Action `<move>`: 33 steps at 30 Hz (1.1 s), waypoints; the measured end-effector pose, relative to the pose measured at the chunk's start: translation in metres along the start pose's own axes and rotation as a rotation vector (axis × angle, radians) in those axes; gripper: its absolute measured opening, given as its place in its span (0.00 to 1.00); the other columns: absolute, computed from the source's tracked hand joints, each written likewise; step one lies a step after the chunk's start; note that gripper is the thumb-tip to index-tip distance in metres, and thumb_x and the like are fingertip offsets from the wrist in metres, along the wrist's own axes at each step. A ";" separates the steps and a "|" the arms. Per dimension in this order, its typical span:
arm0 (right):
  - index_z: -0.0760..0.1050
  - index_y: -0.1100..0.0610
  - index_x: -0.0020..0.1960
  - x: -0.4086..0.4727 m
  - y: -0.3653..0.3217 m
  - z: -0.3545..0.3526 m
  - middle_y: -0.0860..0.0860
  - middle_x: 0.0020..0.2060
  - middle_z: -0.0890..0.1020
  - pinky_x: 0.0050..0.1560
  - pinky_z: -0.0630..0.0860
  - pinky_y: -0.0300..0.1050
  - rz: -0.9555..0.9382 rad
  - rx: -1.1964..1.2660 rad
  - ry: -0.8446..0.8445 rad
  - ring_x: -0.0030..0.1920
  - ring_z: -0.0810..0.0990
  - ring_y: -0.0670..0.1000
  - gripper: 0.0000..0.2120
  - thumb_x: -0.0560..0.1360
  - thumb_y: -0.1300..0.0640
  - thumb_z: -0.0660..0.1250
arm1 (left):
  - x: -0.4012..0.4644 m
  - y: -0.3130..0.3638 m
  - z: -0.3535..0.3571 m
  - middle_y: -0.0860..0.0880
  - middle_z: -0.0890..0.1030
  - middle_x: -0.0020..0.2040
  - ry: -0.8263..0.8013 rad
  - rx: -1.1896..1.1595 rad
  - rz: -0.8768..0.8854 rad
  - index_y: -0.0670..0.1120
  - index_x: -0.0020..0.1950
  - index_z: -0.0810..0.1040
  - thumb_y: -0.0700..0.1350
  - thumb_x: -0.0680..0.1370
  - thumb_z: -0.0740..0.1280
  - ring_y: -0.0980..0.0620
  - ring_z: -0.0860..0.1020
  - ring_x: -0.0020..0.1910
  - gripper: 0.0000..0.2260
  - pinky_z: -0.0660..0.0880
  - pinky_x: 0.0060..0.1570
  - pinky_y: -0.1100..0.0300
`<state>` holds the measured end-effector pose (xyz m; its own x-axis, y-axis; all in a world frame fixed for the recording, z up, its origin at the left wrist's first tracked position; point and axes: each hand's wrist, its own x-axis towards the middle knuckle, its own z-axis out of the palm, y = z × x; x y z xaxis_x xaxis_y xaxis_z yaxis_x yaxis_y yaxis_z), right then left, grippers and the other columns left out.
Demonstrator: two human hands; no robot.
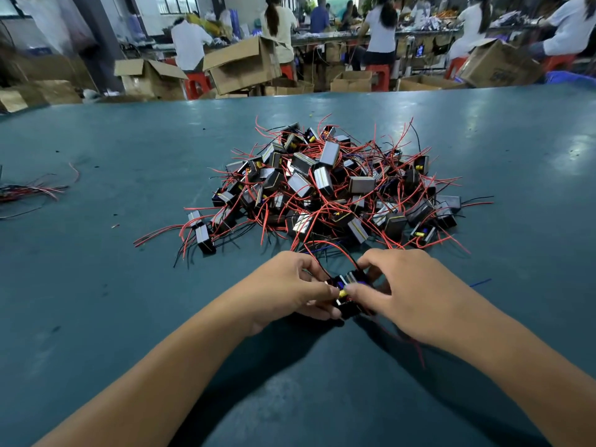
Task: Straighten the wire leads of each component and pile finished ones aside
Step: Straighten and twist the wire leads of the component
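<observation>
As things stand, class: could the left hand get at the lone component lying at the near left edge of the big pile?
Probably not yet: the left hand grips a component. Otherwise bare table leaves the lone component unblocked.

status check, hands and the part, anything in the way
Left hand and right hand both pinch one component low over the table. Its red leads loop up, still bent. Big tangled pile just beyond; nothing blocking.
</observation>
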<state>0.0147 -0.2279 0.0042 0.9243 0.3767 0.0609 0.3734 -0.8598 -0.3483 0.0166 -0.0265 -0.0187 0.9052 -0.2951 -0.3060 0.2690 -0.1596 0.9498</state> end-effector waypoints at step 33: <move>0.76 0.45 0.56 -0.005 0.000 -0.022 0.43 0.41 0.82 0.47 0.78 0.44 0.056 0.091 0.031 0.43 0.79 0.44 0.22 0.64 0.40 0.70 | 0.003 0.000 -0.004 0.40 0.85 0.44 -0.100 0.070 0.234 0.38 0.52 0.82 0.36 0.77 0.72 0.47 0.85 0.42 0.05 0.80 0.43 0.60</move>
<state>0.0121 -0.2371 0.0251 0.9461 0.3168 0.0668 0.3133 -0.8437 -0.4359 0.0207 -0.0237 -0.0190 0.9023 -0.4223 -0.0871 0.0300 -0.1401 0.9897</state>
